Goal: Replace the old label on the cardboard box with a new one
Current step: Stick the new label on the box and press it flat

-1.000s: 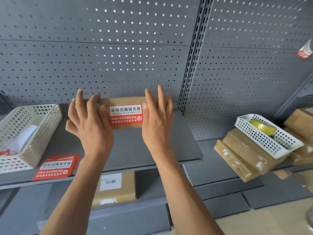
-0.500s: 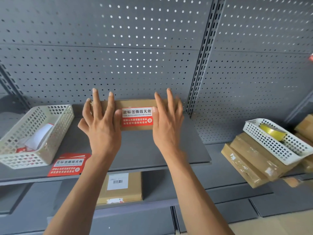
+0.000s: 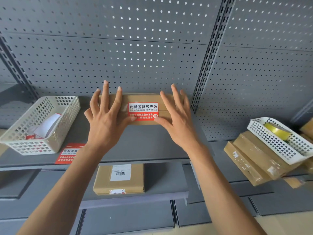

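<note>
Head view: cardboard box [image 3: 125, 100] flat on the grey shelf [image 3: 152, 143], pushed to the far edge against the pegboard [image 3: 135, 56], long axis running left to right. Red-and-white label [image 3: 143, 111] stuck on the top face, roughly centred, edges square to the box. Left hand [image 3: 105, 119] laid over the left part of the box, fingers straight and spread, thumb tip touching the label's lower left corner. Right hand [image 3: 177, 122] mirrored on the right part, fingers likewise spread and straight, thumb tip at the label's lower right corner. Nothing pinched by either; both seem to press flat. Label directly between the two thumbs, equally near each, so a smoothing stroke outward along the long axis looks open to either hand.

Hidden or unclear: box ends and left third covered by the palms; whether the label's lower corners lie fully stuck, masked by the thumbs. No trace of an older label on the visible top face. More red labels [image 3: 69, 154] near the shelf's front left, partly behind the left forearm, beside a white basket [image 3: 50, 145] holding crumpled paper, contents hard to read.
</note>
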The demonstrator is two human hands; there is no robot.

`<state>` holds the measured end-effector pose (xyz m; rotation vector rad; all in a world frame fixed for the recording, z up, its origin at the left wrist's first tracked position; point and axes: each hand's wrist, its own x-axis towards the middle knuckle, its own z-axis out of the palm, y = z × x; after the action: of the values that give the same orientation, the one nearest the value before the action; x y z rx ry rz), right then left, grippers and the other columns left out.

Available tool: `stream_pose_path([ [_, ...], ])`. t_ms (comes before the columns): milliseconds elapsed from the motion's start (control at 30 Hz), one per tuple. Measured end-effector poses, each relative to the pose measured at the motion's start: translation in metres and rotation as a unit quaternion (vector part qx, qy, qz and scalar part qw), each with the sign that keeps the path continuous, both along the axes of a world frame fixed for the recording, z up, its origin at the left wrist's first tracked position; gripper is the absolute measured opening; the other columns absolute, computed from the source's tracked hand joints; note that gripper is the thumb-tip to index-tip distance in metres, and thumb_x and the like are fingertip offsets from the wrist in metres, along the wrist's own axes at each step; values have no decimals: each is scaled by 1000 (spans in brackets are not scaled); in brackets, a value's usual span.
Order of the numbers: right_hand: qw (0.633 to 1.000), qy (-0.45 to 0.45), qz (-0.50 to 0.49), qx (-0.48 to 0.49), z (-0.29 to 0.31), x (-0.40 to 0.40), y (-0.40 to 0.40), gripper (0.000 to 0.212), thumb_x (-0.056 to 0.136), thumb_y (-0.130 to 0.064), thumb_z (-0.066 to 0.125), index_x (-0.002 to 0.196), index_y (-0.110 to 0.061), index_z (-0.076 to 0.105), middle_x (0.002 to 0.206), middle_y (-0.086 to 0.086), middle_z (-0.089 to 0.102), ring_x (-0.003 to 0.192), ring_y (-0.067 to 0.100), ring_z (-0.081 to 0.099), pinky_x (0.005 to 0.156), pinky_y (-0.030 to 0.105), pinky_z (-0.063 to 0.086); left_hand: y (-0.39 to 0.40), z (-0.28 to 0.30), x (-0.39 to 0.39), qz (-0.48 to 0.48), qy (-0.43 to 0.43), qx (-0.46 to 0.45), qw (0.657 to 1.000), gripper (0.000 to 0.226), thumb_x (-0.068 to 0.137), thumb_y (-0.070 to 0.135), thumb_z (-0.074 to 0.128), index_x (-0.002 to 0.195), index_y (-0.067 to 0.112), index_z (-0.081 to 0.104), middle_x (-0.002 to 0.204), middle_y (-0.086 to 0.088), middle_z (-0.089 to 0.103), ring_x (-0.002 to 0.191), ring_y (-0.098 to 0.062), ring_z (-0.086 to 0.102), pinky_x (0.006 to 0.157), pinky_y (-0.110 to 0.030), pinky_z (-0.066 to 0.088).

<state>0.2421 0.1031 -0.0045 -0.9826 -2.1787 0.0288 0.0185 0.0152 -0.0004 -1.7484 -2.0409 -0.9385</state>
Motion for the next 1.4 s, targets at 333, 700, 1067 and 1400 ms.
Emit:
stream_pose_path([
  [333,998,25,-46,-29,3,-20,-15,100,75,-72,64,158,-26,32,170,8,8,151,47,5,121,60,18,-2,2,13,16,-24,-20,999,123,57,96,51,159,30,26,171,-7,6,153,-41,12,101,-65,32],
  [700,990,91,55,-91,17,9,-3,59,91,-31,73,146,-24,53,161,-7,37,147,25,25,118,24,17,-5,9,-1,-54,-53,-10,997,83,76,59,67,152,35,42,170,-3,12,152,-37,15,101,-59,30],
  [1067,988,138,4,-71,26,-15,6,50,93,-51,53,134,-24,62,153,-4,48,142,35,34,109,61,35,8,31,17,-11,-175,33,984,52,93,45,68,143,37,56,169,3,19,155,-25,13,110,-58,21],
  [1400,991,1,63,-116,28,13,2,83,86,-34,77,157,-32,32,169,-11,12,154,29,7,124,51,19,1,19,2,-56,-100,-6,993,94,68,43,90,150,35,46,171,-3,11,154,-34,13,108,-59,23],
])
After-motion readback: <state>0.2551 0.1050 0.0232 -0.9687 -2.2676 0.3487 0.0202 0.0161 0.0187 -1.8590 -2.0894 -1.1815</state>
